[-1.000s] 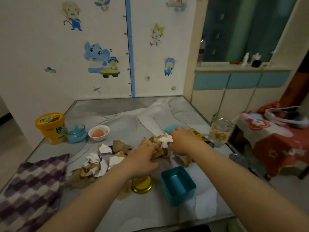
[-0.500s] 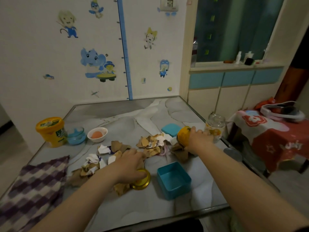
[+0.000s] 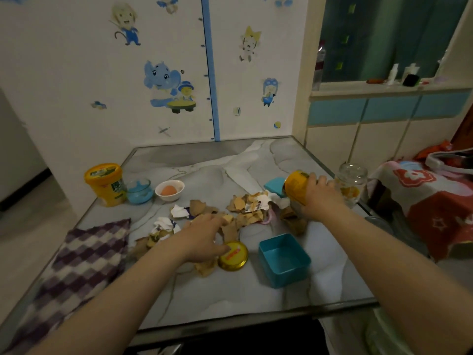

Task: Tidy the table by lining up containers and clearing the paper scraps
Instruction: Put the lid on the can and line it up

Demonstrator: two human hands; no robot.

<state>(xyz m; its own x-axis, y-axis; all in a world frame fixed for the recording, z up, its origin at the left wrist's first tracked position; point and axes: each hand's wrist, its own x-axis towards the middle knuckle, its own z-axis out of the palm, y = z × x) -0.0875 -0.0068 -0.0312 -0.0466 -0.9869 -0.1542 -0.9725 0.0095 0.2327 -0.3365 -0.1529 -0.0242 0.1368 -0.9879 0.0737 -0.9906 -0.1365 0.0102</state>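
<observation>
gripping a yellow can [image 3: 297, 184], right hand [image 3: 321, 198]; left hand [image 3: 204, 237] spread.

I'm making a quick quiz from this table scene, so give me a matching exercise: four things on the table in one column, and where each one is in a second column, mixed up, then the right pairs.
Things:
1. yellow can
2. gold lid
3. teal box
4. checked cloth

Places or states:
A. open and empty, on the table's near right side
B. tilted, held in the right hand beside the glass jar
C. lying at the table's near left corner
D. flat on the table at the fingertips of the left hand

Pairs: 1-B, 2-D, 3-A, 4-C
</observation>
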